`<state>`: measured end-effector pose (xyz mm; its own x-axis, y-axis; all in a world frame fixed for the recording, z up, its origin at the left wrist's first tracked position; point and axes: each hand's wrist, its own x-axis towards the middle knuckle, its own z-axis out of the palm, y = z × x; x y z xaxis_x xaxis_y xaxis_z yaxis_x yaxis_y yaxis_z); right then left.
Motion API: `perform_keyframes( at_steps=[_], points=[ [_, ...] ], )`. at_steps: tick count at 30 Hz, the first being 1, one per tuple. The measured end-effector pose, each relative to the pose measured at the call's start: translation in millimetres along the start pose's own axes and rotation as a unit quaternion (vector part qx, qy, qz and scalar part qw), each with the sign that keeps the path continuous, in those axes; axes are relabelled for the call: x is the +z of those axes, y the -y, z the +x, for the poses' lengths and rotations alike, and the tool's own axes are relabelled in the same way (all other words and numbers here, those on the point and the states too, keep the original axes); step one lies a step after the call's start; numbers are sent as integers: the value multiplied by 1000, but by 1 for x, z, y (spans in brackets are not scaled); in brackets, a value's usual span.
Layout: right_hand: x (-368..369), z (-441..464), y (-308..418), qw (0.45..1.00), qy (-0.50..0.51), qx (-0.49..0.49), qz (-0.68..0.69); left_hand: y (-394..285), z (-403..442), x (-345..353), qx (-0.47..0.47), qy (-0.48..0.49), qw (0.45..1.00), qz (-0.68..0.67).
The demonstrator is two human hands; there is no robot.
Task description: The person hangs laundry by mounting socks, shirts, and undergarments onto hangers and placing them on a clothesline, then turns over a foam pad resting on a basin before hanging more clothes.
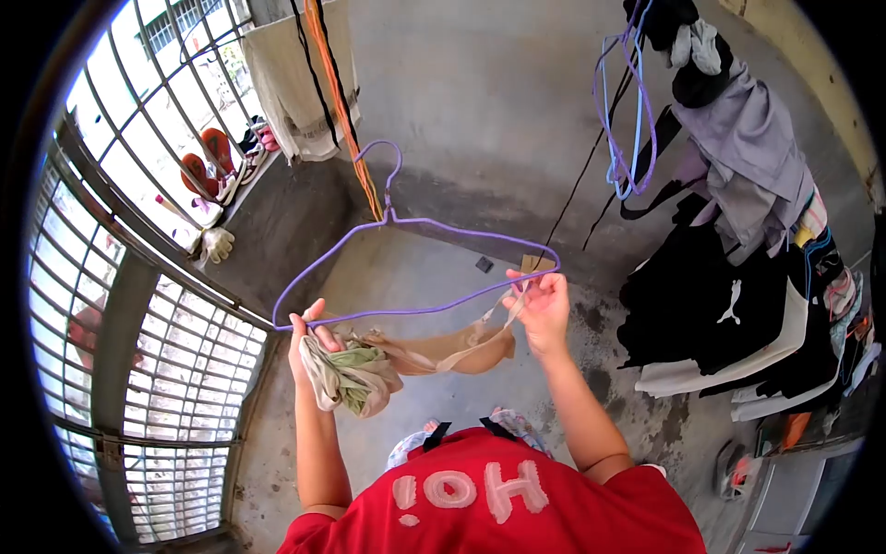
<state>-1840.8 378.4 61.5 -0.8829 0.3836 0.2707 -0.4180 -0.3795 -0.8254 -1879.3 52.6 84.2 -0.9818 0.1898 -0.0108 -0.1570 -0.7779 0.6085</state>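
Observation:
A purple clothes hanger (429, 220) is held out in front of me, its hook pointing away. My left hand (309, 343) is closed around its left corner, with a bunched pale green and cream cloth (355, 377) in the same grip. A beige bra (475, 351) hangs below the bottom bar, stretching from the bunched cloth to my right hand (542, 309). Those right fingers pinch a bra strap (519, 297) close to the hanger's right corner. Whether they also touch the hanger is hard to see.
Black and grey clothes (715, 305) hang at right, near purple and blue hangers (628, 120). Orange and black cords (337, 92) drop beside a beige towel (300, 83). Barred windows (189, 397) line the left; shoes and a glove (218, 245) sit on a ledge.

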Motion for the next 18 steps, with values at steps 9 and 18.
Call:
perform_keyframes(
  at_steps=[9, 18],
  points=[
    [-15, 13, 21, 988, -5, 124, -92, 5, 10, -15, 24, 66, 993, -100],
    [-7, 34, 94, 936, 234, 239, -113, -14, 54, -26, -14, 148, 986, -78]
  ],
)
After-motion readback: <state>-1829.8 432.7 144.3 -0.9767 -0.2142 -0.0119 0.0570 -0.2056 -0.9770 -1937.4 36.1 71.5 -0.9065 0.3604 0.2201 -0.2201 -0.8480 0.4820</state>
